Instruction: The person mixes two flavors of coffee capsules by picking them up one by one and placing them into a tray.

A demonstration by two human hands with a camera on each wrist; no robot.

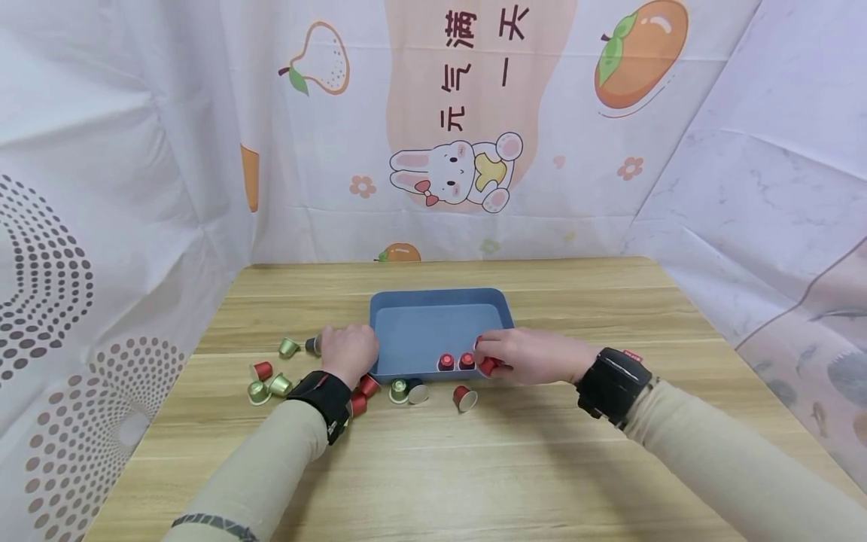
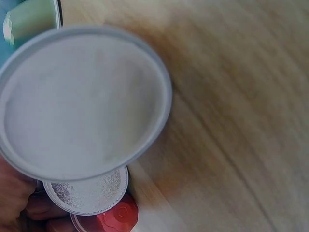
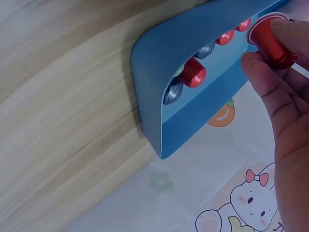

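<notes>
My right hand [image 1: 531, 355] pinches a red coffee capsule [image 3: 273, 43] between thumb and fingertips over the near right part of the blue tray [image 1: 433, 327]. Red capsules [image 1: 445, 362] stand along the tray's near wall. The right wrist view shows dark capsules [image 3: 205, 50] in that row too. My left hand [image 1: 348, 352] is at the tray's left edge, fingers bent and mostly hidden. Beside its fingers [image 2: 12, 193], a foil-lidded capsule [image 2: 91, 193] overlaps a red one [image 2: 120, 215]; I cannot tell whether it is held. A large pale lid [image 2: 87, 104] fills much of that view.
Green capsules [image 1: 287, 348] and a red capsule [image 1: 261, 370] lie left of the tray. A dark capsule [image 1: 313, 345] is beside the left hand. In front of the tray are a green capsule [image 1: 399, 391], a pale-lidded one [image 1: 418, 392] and a red one [image 1: 464, 398].
</notes>
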